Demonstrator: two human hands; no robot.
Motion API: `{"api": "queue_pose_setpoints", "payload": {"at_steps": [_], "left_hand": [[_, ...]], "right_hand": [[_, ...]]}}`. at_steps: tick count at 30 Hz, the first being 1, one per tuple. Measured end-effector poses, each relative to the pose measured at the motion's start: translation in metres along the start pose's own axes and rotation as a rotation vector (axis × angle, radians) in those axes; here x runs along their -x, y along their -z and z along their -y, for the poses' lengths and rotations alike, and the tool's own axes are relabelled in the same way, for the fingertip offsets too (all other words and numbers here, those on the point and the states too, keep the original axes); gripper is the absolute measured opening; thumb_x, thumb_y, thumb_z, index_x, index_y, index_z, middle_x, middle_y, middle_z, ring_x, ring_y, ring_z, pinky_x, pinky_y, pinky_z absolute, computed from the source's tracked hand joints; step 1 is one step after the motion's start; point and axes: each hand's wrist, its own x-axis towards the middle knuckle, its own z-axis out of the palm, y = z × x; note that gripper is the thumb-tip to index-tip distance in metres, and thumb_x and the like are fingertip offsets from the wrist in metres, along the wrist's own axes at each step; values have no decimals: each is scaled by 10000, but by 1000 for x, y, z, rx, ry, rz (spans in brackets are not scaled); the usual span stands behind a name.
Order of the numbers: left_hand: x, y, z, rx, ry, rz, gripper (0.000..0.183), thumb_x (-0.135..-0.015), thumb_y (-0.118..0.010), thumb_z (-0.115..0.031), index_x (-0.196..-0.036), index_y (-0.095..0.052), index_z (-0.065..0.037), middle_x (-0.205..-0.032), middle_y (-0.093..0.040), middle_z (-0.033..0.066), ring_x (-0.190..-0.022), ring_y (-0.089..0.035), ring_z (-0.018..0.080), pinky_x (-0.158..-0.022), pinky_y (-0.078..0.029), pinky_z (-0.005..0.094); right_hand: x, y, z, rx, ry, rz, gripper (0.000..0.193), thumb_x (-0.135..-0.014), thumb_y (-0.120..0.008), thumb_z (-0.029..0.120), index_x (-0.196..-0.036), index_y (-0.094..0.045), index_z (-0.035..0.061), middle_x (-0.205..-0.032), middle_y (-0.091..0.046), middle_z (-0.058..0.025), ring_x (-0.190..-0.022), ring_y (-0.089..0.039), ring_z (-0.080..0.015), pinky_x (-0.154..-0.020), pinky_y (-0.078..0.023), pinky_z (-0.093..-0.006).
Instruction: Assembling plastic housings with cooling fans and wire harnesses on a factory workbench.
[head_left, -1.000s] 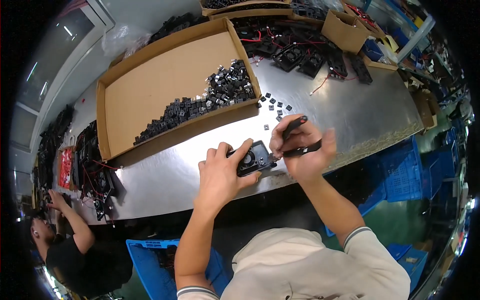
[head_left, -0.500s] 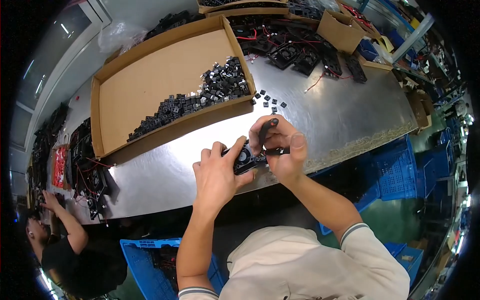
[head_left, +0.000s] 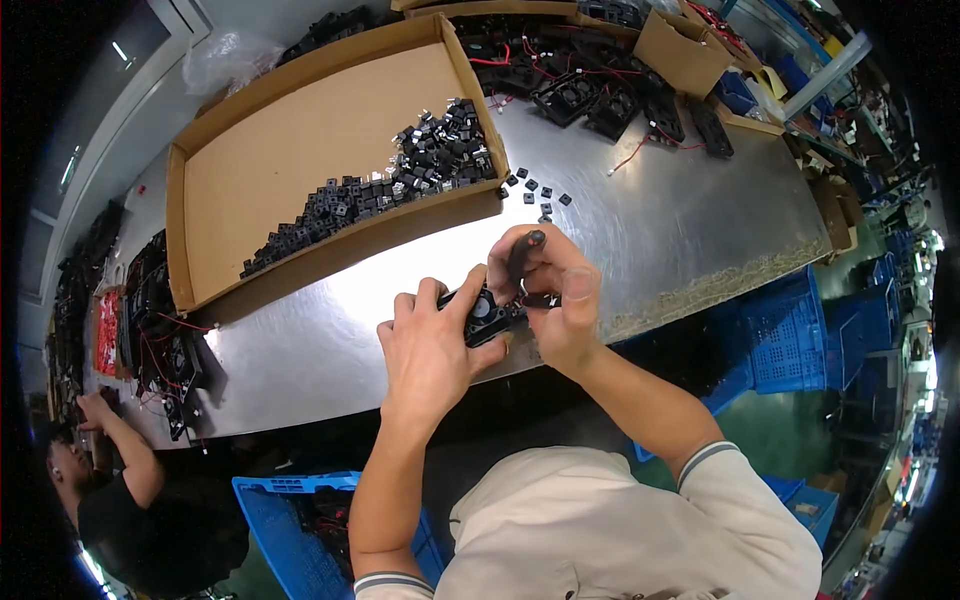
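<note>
My left hand (head_left: 428,345) grips a small black fan assembly (head_left: 482,318) with a round grey hub, holding it just above the front edge of the metal table. Thumb and forefinger close around its sides. My right hand (head_left: 562,305) is closed on a black two-handled tool (head_left: 522,252) that looks like pliers; one handle stands up between the fingers, the other lies lower, near the thumb. The tool's tip meets the right side of the fan assembly, where my fingers partly hide it.
Small black square parts with metal pins fill one side of a shallow cardboard box (head_left: 175,230). Several more squares (head_left: 546,191) lie beside it. Wired fan units (head_left: 570,98) crowd the table's back and left. Blue crates (head_left: 780,335) stand below. Another person (head_left: 130,460) works at the left.
The view has shifted slightly. My right hand has turned a little with the tool, whose lower handle shows less. My left hand keeps its hold on the fan assembly.
</note>
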Motion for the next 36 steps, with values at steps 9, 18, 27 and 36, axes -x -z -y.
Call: {"api": "queue_pose_setpoints", "payload": {"at_steps": [9,18,27,36], "left_hand": [[-1,-2,-1,-24,-21,-19,618,-700,-818,-317,-1274,-610,-226,-1110,-556,105,-1031,-529,330,-826,-442,474],[6,0,-10,-33,10,-62,482,-709,-812,-304,-1140,-667,-143,-1108,-551,97,-1039,-531,329,-827,-436,478],[7,0,-7,-24,27,-48,473,-720,-805,-311,-1141,-665,-148,-1123,-549,95,-1057,-531,332,-838,-435,480],[5,-7,1,-23,-13,-51,748,-694,-824,-338,-1383,-539,-273,-1134,-559,117,-1015,-535,335,-803,-430,483]], "right_hand": [[-3,5,15,-60,8,3,889,-867,-355,819,-1106,-545,-17,-906,-577,-92,-797,-560,-160,-697,-454,-279],[-3,5,6,-21,-6,48,942,-844,-364,854,-1113,-549,-30,-907,-589,-95,-808,-563,-148,-695,-458,-273],[-1,0,6,22,-1,54,904,-864,-388,825,-1124,-547,-26,-914,-590,-89,-810,-568,-134,-708,-471,-262],[-1,-3,9,56,-4,30,896,-868,-388,814,-1123,-541,-30,-908,-579,-87,-794,-555,-129,-706,-463,-251]]}}
